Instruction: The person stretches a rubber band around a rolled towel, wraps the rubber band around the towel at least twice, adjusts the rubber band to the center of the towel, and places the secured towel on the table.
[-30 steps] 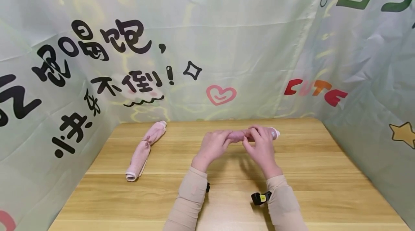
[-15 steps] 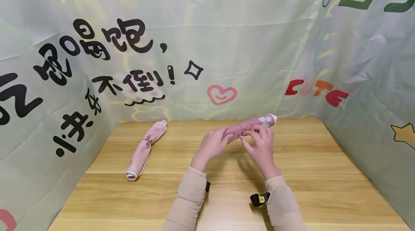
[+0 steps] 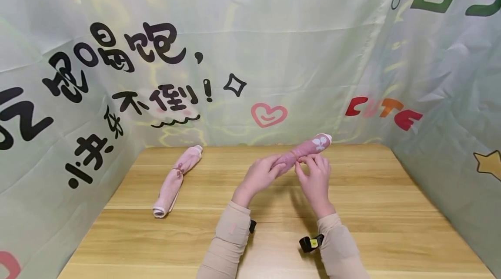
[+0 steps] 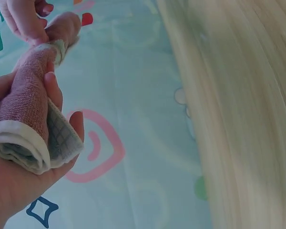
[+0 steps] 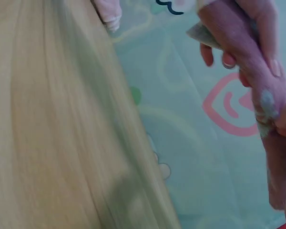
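A dark pink rolled towel with a white edge and pale print is held up above the table, slanting toward the back right. My left hand grips its lower left part, fingers and thumb curled round it. In the left wrist view a loose flap hangs from the rolled end of the towel. Around the towel's narrow middle runs a thin tan band. My right hand pinches at this band with thumb and fingertips. The right wrist view shows the same pinch, with the fingers partly out of frame.
A lighter pink rolled towel, cinched at its middle, lies on the left of the wooden table. A printed cloth backdrop rises behind the table and on both sides.
The held towel has swung its far right end up and away toward the backdrop. My right fingers have come off its right part to the band at the middle.
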`<state>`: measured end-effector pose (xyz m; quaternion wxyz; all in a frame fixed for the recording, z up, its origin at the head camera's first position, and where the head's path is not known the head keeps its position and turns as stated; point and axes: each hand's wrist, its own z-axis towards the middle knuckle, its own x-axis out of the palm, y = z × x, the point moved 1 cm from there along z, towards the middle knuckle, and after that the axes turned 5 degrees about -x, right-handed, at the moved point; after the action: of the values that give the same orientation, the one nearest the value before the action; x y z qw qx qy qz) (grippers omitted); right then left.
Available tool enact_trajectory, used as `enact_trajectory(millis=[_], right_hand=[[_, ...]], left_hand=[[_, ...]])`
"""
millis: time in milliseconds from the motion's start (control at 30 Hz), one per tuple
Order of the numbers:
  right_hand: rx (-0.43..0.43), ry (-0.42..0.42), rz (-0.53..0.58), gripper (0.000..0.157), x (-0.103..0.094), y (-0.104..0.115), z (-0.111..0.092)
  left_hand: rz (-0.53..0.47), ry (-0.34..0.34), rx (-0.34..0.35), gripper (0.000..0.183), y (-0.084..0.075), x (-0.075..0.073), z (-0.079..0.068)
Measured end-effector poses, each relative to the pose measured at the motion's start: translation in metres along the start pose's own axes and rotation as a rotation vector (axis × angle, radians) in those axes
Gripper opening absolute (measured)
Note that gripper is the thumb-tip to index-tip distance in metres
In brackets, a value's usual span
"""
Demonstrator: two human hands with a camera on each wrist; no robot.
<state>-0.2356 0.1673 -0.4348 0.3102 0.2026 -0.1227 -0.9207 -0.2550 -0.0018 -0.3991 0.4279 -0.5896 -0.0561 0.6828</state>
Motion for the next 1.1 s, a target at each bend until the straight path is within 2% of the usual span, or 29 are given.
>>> enact_trajectory(millis=[200,300,400,600,700,867,967,1100], right_hand=[[0.007,-0.061,-0.133,0.007,-0.006,-0.002,0.001],[-0.028,-0.079,-0.113,0.007,-0.008,-0.005,0.003],[-0.059,-0.065,-0.032,0.007,-0.010,-0.009,0.005],[-0.105,-0.040,0.111,0.013,-0.014,-0.014,0.008],[-0.148,0.004,0.140,0.020,-0.015,-0.015,0.009],[-0.172,0.109,0.193,0.027,-0.016,-0.018,0.009],[-0.159,0.208,0.198,0.031,-0.018,-0.021,0.008],[-0.104,0.383,0.179,0.039,-0.022,-0.022,0.006]], left_hand=[[-0.099,0.035,-0.014,0.036,-0.004,0.001,0.000],[-0.089,0.032,-0.021,0.036,-0.006,-0.001,-0.001],[0.010,-0.008,0.004,0.036,-0.006,-0.002,-0.001],[0.286,-0.140,0.159,0.030,0.000,0.000,-0.002],[0.338,-0.167,0.189,0.033,0.002,0.002,-0.002],[0.350,-0.224,0.213,0.036,0.003,0.003,-0.003],[0.348,-0.269,0.234,0.035,0.005,0.003,-0.002],[0.334,-0.328,0.275,0.032,0.007,0.003,-0.002]])
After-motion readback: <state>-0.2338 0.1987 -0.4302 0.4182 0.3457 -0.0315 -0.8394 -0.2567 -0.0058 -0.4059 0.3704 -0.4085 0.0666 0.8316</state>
